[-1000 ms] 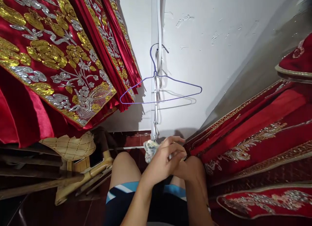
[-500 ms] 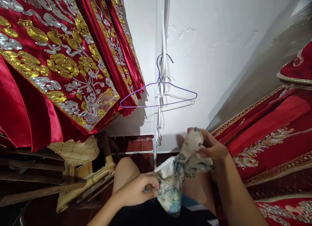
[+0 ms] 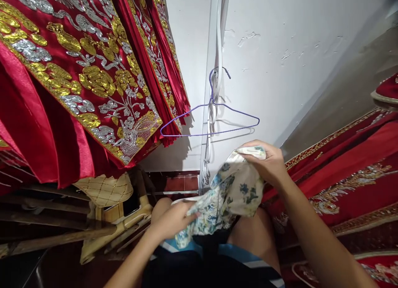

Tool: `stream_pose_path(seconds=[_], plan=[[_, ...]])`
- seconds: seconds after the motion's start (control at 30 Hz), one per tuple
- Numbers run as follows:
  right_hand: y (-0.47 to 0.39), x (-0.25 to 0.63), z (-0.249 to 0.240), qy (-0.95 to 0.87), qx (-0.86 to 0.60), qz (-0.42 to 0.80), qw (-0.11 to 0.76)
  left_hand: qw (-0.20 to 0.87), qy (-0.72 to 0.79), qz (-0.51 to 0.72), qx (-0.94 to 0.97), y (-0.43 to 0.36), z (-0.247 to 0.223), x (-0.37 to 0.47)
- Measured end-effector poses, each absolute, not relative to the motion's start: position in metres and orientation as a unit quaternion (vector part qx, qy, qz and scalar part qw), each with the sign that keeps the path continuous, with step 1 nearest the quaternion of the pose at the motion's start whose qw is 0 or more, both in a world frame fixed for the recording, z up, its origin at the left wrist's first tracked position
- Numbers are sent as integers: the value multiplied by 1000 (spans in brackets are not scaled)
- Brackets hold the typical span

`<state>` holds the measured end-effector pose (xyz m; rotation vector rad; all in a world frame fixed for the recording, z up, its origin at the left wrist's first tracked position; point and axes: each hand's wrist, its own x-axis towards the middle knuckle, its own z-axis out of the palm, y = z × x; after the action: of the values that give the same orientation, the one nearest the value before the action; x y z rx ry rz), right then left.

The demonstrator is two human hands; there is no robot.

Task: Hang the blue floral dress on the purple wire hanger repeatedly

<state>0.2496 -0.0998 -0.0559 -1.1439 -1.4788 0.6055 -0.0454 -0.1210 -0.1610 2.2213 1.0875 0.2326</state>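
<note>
A white cloth garment (image 3: 230, 192) with blue and green floral print is stretched between my hands above my lap; its exact kind does not show. My right hand (image 3: 269, 159) is closed on its upper right part, thumb lying over a folded edge. At the lower left, my left hand (image 3: 178, 217) grips the other end, slightly blurred, with its fingertips partly behind the fabric. Just beyond the garment, a purple wire hanger (image 3: 233, 132) hangs by its hook in front of the wall, nothing on it.
Red cloths with gold and silver sequins (image 3: 96, 81) hang on the left. Beaded red fabric (image 3: 351, 188) lines the right side. A wooden chair (image 3: 116, 234) with a cream quilted cushion (image 3: 108, 188) stands at lower left. White cords (image 3: 219, 43) run down the white wall (image 3: 264, 31).
The garment has opened out wider and shifted up. My right hand has risen a little, and my left hand has moved slightly left and up. The view has turned slightly left.
</note>
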Motion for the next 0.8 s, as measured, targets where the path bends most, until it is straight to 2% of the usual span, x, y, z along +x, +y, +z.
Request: stream_pose_path(seconds=[0.1, 0.23, 0.43, 0.63, 0.8], plan=[[-92, 264, -62, -607, -520, 273, 535, 237, 485, 89, 837, -108, -141, -81], [-81, 245, -54, -673, -510, 295, 448, 126, 466, 66, 873, -88, -113, -114], [-31, 221, -64, -702, -473, 257, 466, -4, 488, 55, 871, -66, -99, -144], [0, 236, -88, -690, -527, 189, 459, -18, 508, 82, 857, -69, -82, -138], [-30, 252, -85, -673, -550, 150, 472, 46, 498, 122, 857, -66, -76, -125]])
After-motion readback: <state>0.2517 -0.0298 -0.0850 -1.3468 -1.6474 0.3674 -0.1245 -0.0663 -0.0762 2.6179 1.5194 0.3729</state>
